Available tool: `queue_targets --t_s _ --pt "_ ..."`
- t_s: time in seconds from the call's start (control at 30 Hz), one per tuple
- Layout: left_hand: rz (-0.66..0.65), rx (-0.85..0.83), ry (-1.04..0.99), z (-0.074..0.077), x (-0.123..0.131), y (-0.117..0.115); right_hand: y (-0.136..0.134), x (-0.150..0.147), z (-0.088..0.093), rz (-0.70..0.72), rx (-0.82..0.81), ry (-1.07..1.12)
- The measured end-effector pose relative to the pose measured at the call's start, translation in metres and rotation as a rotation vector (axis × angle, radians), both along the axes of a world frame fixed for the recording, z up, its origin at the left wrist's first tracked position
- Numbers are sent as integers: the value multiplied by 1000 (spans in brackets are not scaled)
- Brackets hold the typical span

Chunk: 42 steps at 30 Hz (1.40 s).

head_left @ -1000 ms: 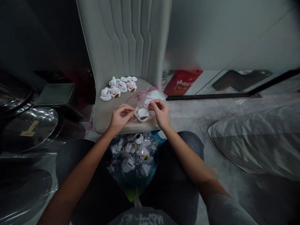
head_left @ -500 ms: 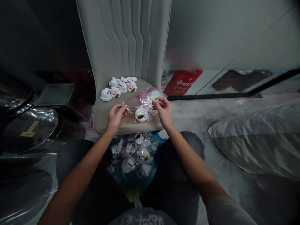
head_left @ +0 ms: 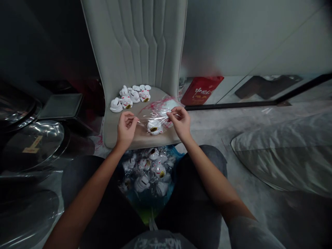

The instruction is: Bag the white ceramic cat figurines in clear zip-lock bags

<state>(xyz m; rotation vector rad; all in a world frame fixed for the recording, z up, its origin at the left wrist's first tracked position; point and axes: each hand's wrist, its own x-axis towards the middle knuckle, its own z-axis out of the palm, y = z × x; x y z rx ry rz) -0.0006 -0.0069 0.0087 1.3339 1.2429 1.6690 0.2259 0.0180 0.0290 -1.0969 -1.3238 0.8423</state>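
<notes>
A white lucky cat figurine [head_left: 155, 127] with a gold patch lies inside a clear plastic bag [head_left: 153, 114] above the front of the chair seat. My left hand [head_left: 126, 128] pinches one end of the bag's plastic between thumb and fingertips. At the opposite end, my right hand [head_left: 180, 121] is closed on the plastic too, so the film is stretched between both hands. Several unwrapped cat figurines [head_left: 127, 101] stand at the back left of the seat, with small white discs [head_left: 141, 88] behind them.
Between my knees, a blue bag [head_left: 169, 188] holds several cat figurines wrapped in clear plastic. A red bag [head_left: 202, 90] stands to the right of the grey chair [head_left: 135, 45]. Shiny metal containers [head_left: 38, 143] are on the left, a grey cloth-covered thing [head_left: 285, 152] on the right.
My left hand has turned more upright and shifted slightly, still at the bag's end. The plastic looks tauter. My right hand has barely moved.
</notes>
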Motion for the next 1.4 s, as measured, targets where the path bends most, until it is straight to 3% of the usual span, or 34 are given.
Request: queue_targets --t_s 0.13,0.3,0.63,0.83,1.0,1.2,1.4 --pt "-48 38 213 6 -6 -3 2 6 2 158 59 -125" --pt "-46 24 271 9 -11 -2 3 14 5 247 83 -293" --pt "-99 1 417 9 -20 -2 0 15 5 256 37 -353" --pt "-63 51 564 10 -23 -3 1 17 1 226 147 -551" --pt "-104 58 539 11 -22 -3 3 18 2 245 229 -565" --pt "-143 -116 423 12 -20 -5 0 18 6 238 44 -521" --pt "-166 -221 287 10 -17 -2 0 12 4 169 -136 -283"
